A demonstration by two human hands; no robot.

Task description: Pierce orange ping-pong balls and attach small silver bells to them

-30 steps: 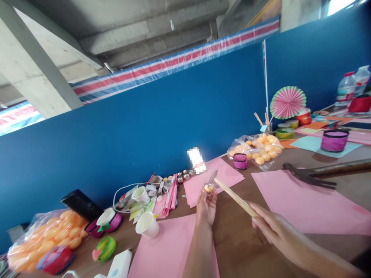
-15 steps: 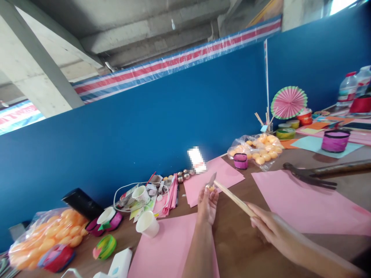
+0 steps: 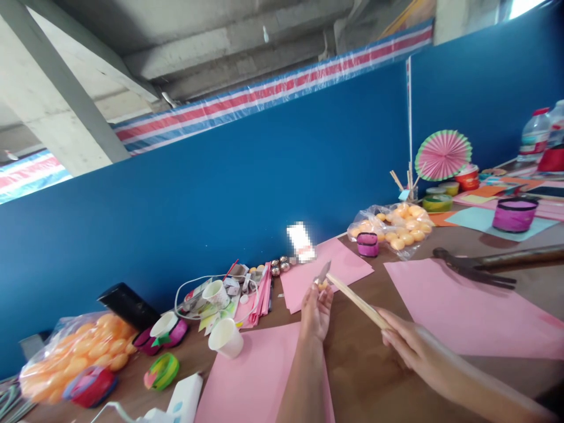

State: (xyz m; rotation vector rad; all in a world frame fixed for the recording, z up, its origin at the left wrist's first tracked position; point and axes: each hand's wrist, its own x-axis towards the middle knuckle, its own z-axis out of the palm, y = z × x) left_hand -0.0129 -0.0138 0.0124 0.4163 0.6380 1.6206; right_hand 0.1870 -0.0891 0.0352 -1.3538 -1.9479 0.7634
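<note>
above the worktop's middle, the left hand (image 3: pixel 316 311) pinches a small orange ball (image 3: pixel 321 286) while the right hand (image 3: pixel 412 346) grips a wooden-handled knife (image 3: pixel 348 294), blade tip on the ball. a slip off the round surface could cut the fingertips (image 3: pixel 326 292).
</note>
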